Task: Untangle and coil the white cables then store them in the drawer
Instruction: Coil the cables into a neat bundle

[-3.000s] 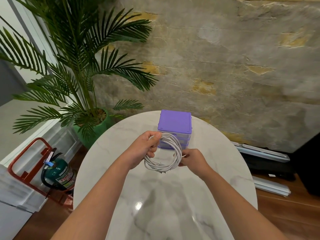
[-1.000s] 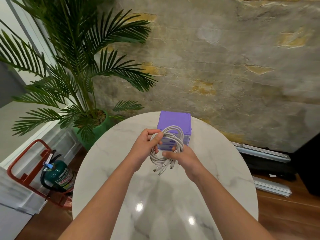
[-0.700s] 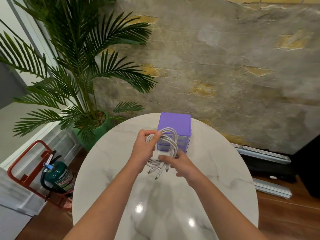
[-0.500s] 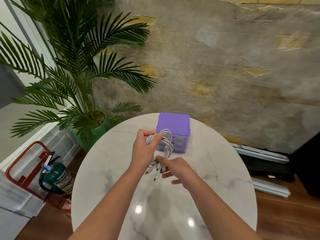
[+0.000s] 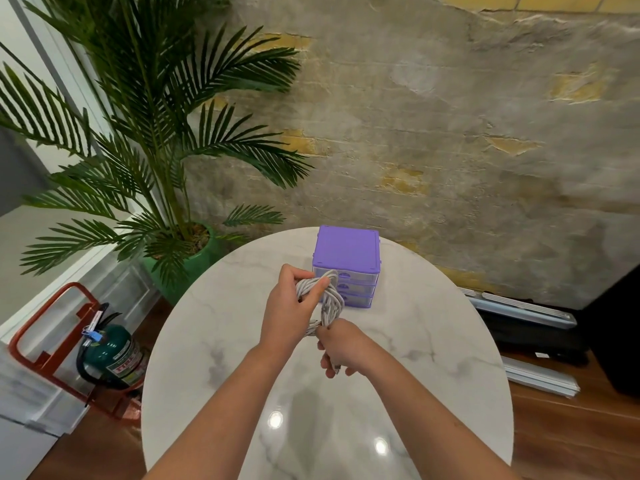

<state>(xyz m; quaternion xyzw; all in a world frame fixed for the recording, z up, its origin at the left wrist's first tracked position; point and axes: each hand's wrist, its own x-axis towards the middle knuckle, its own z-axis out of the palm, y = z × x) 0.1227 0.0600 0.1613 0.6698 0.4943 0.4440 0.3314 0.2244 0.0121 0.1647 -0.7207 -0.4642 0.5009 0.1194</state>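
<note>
A bundle of white cables (image 5: 327, 299) hangs in the air above the round marble table (image 5: 214, 341), squeezed into a narrow twisted coil. My left hand (image 5: 291, 311) grips its upper part, thumb across the strands. My right hand (image 5: 341, 351) is closed around the lower end, and a plug tip shows under its fingers. Just behind the bundle stands the small purple drawer unit (image 5: 346, 252) with three clear drawers, all shut; the cables hide part of its front.
A potted palm in a green pot (image 5: 194, 261) stands left of the table. A green fire extinguisher (image 5: 112, 356) in a red stand is on the floor at the left. Long flat grey bars (image 5: 526, 308) lie on the floor at the right, by the wall.
The wide round coil has been squeezed and twisted into a narrow bundle. My right hand slid down from the coil's side to its lower end, closing over the plugs.
</note>
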